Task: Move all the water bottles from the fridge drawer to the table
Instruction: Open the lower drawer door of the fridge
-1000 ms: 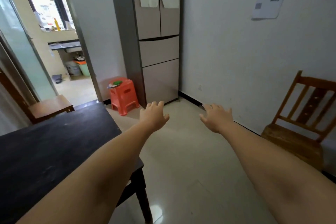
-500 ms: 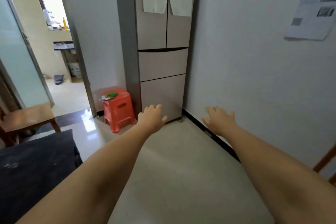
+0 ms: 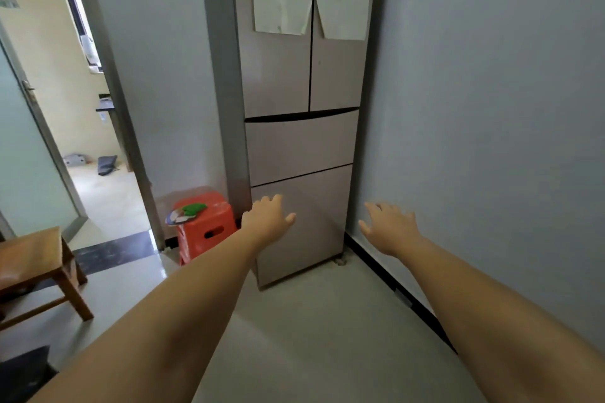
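Note:
A tall beige fridge [image 3: 304,75] stands against the far wall with two upper doors and two closed drawers below. The upper drawer [image 3: 301,145] and the lower drawer [image 3: 314,232] are both shut, so no water bottles show. My left hand [image 3: 266,217] is stretched forward in front of the lower drawer's top left corner, fingers apart, holding nothing. My right hand [image 3: 389,227] reaches out to the right of the fridge, near the wall, fingers spread and empty. Only a dark corner of the table [image 3: 23,373] shows at the bottom left.
An orange plastic stool [image 3: 206,229] with a green item on it stands left of the fridge. A wooden stool [image 3: 32,268] stands at the left. A doorway [image 3: 95,141] opens at the left. The grey wall [image 3: 491,141] runs along the right side.
I have come closer to the fridge, which now fills more of the view. The table has slid almost out of view at the bottom left. Both hands stay stretched forward and empty.

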